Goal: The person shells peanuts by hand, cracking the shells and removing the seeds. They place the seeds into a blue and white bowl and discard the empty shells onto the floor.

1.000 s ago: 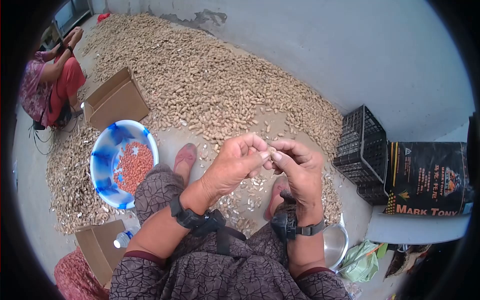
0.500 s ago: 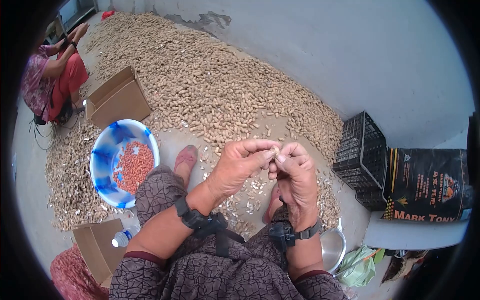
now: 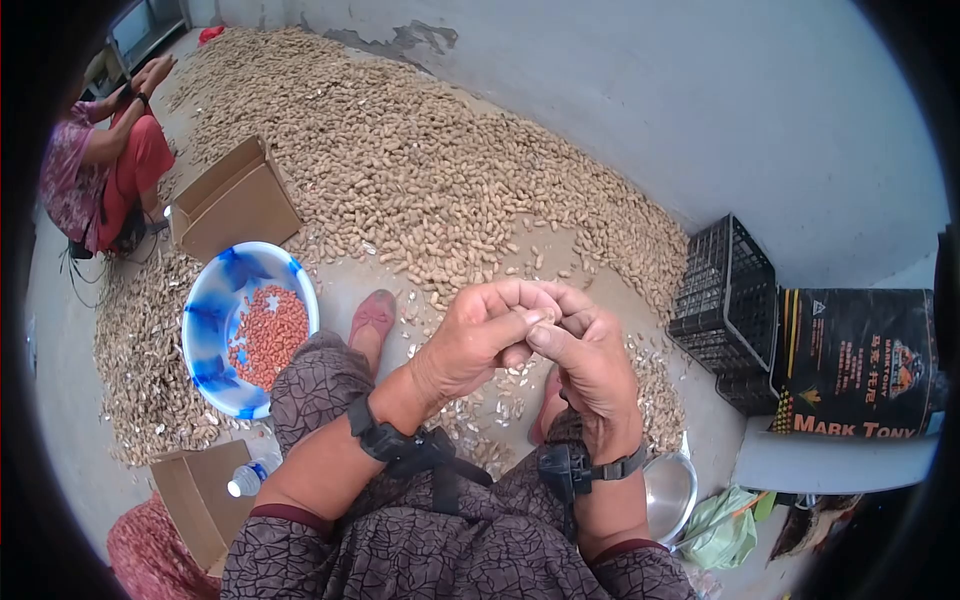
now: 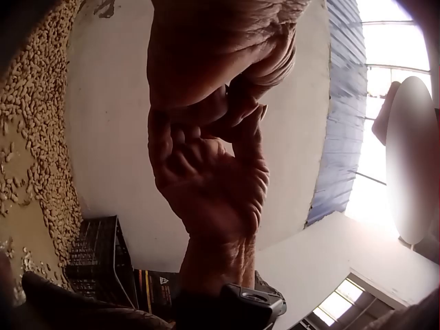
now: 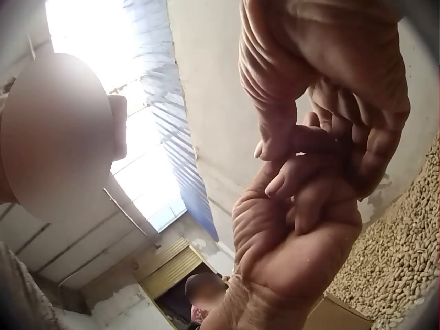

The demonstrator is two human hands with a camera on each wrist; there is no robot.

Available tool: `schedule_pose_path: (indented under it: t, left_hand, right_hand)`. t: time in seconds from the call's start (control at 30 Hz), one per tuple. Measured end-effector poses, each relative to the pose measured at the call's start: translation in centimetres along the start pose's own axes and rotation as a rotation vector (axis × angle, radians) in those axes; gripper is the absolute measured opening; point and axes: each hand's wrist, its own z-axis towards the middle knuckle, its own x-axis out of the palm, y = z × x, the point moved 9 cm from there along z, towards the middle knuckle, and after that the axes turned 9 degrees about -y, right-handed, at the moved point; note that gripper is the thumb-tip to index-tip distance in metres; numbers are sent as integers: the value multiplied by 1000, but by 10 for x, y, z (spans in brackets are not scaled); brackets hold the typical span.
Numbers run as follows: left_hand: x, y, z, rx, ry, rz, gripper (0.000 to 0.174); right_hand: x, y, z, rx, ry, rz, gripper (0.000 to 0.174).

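Observation:
In front of the lap my left hand (image 3: pixel 478 335) and right hand (image 3: pixel 592 362) meet, thumbs side by side and curled fingers overlapping. Between them they pinch a peanut, now almost wholly covered by the fingertips. The left wrist view shows the right hand (image 4: pixel 213 185) from its palm side, fingers bent toward the left one. Seen from the right wrist, the left hand (image 5: pixel 295 234) has its fingers folded in against the right fingertips. A blue and white basin (image 3: pixel 200 345) with shelled red peanuts (image 3: pixel 268 335) in it stands left of the knees.
A large heap of unshelled peanuts (image 3: pixel 420 170) spreads along the wall. Cardboard boxes (image 3: pixel 235 200) flank the basin, with a bottle (image 3: pixel 247 478) nearby. To the right are black crates (image 3: pixel 725 300), a black sack (image 3: pixel 860 365) and a metal bowl (image 3: pixel 672 495). Another person (image 3: pixel 110 160) squats at the left.
Both hands have drawn closer and their fingers overlap more. The peanut, visible at the fingertips half a second ago, is now mostly covered. The basin has stayed in place.

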Motion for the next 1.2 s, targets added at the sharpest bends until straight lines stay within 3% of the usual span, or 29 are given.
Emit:
schedule_pose_path:
  t: [0.37,0.73,1.07,1.13,1.2]
  left_hand:
    - [5,-5,-5,12,-67,169,24]
    - [-4,-7,-14,68,-142,147,23]
    - [3,-14,-5,-1,-47,-6,21]
    - [-4,-22,-6,98,-101,65,19]
    - [-9,-25,-6,138,-147,126,17]
  right_hand:
    - [2,-9,1,78,40,31,34]
    - [8,2,3,-56,67,13,30]
    - [9,1,6,-60,34,-19,29]
    - [-1,6,8,-146,-77,-125,27]
    - [-5,9,8,-102,-93,-128,25]
